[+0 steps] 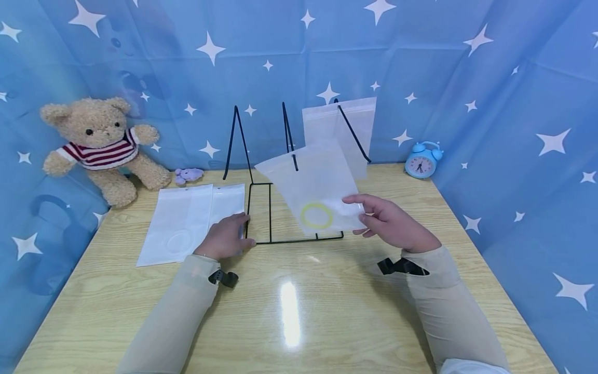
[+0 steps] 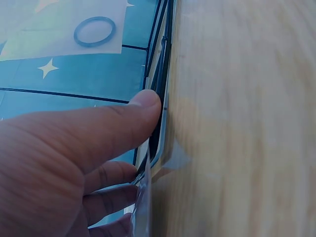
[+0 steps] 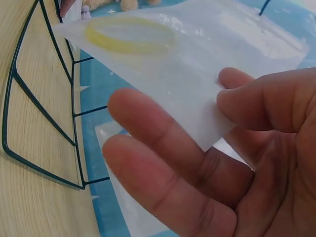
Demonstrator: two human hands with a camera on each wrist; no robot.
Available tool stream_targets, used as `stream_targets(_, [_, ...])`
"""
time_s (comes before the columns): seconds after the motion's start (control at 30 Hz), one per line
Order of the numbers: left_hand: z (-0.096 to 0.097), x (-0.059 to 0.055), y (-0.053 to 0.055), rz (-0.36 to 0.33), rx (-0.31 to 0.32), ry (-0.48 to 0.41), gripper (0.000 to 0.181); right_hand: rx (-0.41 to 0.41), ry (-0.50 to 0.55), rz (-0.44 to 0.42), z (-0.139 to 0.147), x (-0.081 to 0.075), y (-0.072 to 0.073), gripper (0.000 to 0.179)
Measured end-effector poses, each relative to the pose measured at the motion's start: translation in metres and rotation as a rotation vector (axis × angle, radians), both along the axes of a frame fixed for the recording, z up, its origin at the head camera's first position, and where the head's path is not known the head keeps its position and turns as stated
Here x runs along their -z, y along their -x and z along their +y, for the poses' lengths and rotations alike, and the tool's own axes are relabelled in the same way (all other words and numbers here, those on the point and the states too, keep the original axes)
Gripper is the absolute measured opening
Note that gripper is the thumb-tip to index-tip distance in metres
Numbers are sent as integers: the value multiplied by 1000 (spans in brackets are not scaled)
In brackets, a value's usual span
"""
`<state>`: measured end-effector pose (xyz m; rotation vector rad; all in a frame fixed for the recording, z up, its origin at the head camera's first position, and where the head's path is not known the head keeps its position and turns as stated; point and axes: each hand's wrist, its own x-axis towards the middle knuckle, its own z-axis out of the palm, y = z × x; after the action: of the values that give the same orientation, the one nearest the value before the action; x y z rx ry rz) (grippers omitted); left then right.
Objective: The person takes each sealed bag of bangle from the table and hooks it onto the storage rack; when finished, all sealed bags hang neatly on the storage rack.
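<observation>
Two hands are busy: your right hand point(image 1: 392, 222) pinches the lower right corner of the translucent bag point(image 1: 315, 179), hung on the middle hook point(image 1: 295, 162); your left hand point(image 1: 225, 236) grips the black rack point(image 1: 270, 213) at its near-left corner. A starry blue curtain point(image 1: 280, 41) backs the wooden table point(image 1: 345, 322).

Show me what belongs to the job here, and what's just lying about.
Seemingly part of the job:
black wire rack, held by the left hand
frosted bag with yellow ring, pinched by the right hand
another frosted bag, hanging
two bags lying flat

Apparently just lying about:
striped-shirted teddy bear
small purple toy
blue twin-bell alarm clock
</observation>
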<state>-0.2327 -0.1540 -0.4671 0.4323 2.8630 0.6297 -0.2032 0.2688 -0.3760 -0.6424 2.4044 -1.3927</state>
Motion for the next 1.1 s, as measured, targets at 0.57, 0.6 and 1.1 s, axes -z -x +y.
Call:
stream_targets(0.57, [-1,2,1,-12,-4,-1,78,46,80,66,-4,5,1,58])
stream_targets(0.6, [-1,2,1,-14,-5,-1,78,49,86,71,-4,5,1,58])
stream_targets(1.1, [2,1,1,-25,-27,-5,79,47,309,76,-14,12,2,58])
